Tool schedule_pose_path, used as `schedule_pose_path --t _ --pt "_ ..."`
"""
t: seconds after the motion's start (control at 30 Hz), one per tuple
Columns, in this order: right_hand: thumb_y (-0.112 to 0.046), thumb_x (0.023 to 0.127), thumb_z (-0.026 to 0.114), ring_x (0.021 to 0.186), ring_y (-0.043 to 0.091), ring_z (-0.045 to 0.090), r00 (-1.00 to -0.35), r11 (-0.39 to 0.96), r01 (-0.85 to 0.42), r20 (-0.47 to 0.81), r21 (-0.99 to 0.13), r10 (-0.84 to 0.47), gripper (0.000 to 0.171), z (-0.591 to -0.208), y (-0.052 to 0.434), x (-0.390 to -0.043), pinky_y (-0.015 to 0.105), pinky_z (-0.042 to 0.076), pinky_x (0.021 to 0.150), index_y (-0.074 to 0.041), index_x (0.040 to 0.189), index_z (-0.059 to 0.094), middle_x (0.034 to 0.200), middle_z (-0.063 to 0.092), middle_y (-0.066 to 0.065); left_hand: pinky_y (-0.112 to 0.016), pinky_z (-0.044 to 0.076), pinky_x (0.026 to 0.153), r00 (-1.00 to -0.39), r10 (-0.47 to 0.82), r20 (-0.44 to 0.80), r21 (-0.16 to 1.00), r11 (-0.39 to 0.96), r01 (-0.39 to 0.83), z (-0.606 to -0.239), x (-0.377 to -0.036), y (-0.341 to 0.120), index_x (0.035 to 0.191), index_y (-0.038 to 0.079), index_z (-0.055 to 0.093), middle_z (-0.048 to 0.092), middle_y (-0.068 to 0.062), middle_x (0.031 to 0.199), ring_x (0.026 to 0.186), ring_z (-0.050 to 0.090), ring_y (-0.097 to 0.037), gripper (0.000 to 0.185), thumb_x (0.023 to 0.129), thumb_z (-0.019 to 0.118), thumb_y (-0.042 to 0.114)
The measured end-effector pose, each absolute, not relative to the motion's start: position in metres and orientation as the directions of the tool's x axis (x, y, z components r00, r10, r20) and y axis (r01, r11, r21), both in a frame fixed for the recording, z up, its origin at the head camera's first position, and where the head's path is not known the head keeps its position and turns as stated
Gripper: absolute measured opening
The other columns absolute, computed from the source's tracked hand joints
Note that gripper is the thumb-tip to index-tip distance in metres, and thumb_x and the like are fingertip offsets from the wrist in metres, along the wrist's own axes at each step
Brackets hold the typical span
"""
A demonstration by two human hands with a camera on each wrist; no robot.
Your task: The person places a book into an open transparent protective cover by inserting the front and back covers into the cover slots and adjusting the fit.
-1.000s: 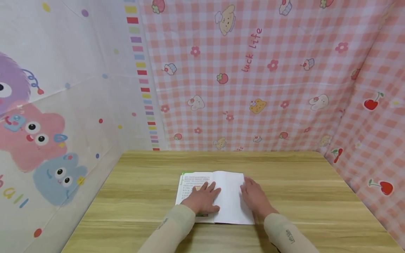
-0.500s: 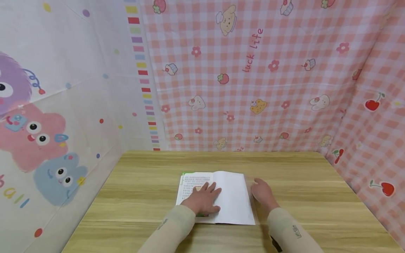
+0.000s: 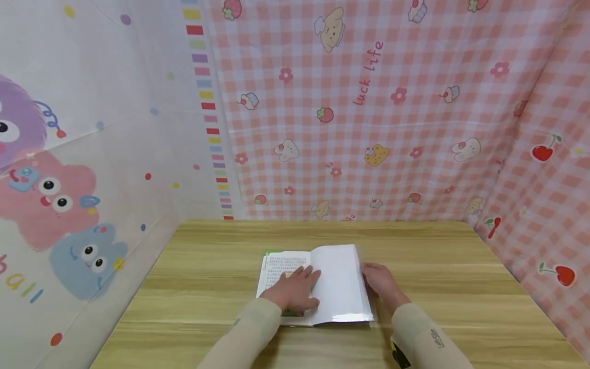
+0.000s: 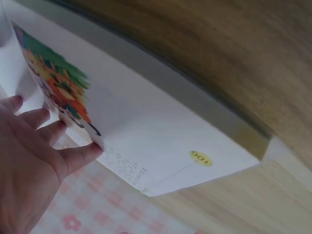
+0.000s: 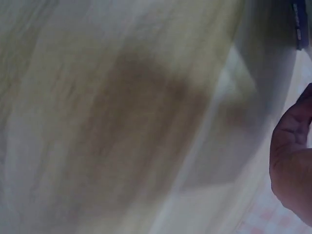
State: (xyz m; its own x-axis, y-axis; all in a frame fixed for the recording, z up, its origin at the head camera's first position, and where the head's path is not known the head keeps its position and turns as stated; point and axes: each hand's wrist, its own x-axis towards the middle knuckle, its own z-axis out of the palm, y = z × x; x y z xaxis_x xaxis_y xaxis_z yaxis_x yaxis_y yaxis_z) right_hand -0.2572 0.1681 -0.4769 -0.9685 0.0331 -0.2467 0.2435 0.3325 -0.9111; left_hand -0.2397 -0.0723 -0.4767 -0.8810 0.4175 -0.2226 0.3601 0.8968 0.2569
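An open book (image 3: 338, 284) lies on the table, its left page printed with text and a colour picture, its right side blank white. My left hand (image 3: 291, 292) rests on the left page with fingers spread; the left wrist view shows its fingertips near the picture and a yellow page-number mark (image 4: 200, 158). At the book's right edge my right hand (image 3: 383, 283) has its fingers curled at the raised cover, which has a clear plastic border. In the right wrist view that hand (image 5: 291, 161) is partly cut off, and its fingertips are hidden.
The wooden table (image 3: 207, 277) extends around the book on all sides. A pink checked cloth (image 3: 350, 128) hangs behind it, and a white cartoon-printed cloth (image 3: 152, 154) hangs on the left.
My right hand moved off the book's right edge, then came back to it. The right side of the book has risen slightly. My left hand has stayed nearly still.
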Motion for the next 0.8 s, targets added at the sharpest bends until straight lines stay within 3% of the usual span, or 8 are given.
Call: schedule_pose_path --t 0.07,0.23,0.4,0.6,0.8 --pt "-0.020 0.104 0.048 0.091 0.023 0.063 -0.971 0.342 0.222 -0.237 -0.913 -0.002 0.042 -0.471 0.165 -0.254 0.037 0.053 0.081 0.013 0.127 0.057 0.108 0.065 0.021 -0.060 0.022 0.114 -0.881 0.419 -0.218 0.287 0.891 0.352 -0.477 -0.241 -0.074 0.157 0.021 0.033 0.030 -0.003 0.161 0.148 0.025 -0.026 0.076 0.090 0.059 0.045" --pt "-0.021 0.101 0.055 0.068 0.015 0.062 -0.979 0.318 0.171 -0.197 -0.932 -0.050 0.030 -0.459 0.156 -0.252 0.029 0.052 0.062 0.007 0.103 0.067 0.080 0.066 0.008 -0.055 0.026 0.114 -0.878 0.442 -0.184 0.345 0.865 0.363 -0.472 -0.244 -0.077 0.156 0.016 0.033 0.036 -0.005 0.157 0.145 0.031 -0.025 0.073 0.090 0.056 0.037" --pt "-0.021 0.098 0.061 0.065 0.015 0.062 -0.985 0.316 0.159 -0.173 -0.936 -0.016 0.026 -0.446 0.143 -0.254 0.029 0.053 0.058 0.004 0.095 0.067 0.076 0.066 0.006 -0.049 0.035 0.110 -0.900 0.435 -0.033 0.418 0.824 0.383 -0.467 -0.247 -0.074 0.149 0.013 0.045 0.043 -0.010 0.151 0.139 0.040 -0.027 0.056 0.095 0.055 0.025" --pt "-0.023 0.098 0.063 0.072 0.016 0.065 -0.988 0.319 0.145 -0.153 -0.937 -0.001 0.028 -0.433 0.126 -0.255 0.032 0.056 0.063 0.002 0.111 0.069 0.088 0.070 0.008 -0.042 0.044 0.102 -0.901 0.406 0.150 0.546 0.726 0.418 -0.458 -0.249 -0.068 0.134 0.010 0.061 0.056 -0.008 0.127 0.120 0.053 -0.024 0.035 0.099 0.052 0.011" --pt "-0.027 0.101 0.057 0.077 0.017 0.067 -0.990 0.231 0.130 -0.138 -0.964 -0.017 0.040 -0.428 0.113 -0.253 0.034 0.058 0.065 0.000 0.131 0.062 0.102 0.070 0.013 -0.037 0.050 0.084 -0.907 0.393 0.148 0.668 0.637 0.385 -0.449 -0.246 -0.066 0.129 0.008 0.066 0.061 -0.006 0.114 0.101 0.058 -0.019 0.031 0.103 0.048 0.011"
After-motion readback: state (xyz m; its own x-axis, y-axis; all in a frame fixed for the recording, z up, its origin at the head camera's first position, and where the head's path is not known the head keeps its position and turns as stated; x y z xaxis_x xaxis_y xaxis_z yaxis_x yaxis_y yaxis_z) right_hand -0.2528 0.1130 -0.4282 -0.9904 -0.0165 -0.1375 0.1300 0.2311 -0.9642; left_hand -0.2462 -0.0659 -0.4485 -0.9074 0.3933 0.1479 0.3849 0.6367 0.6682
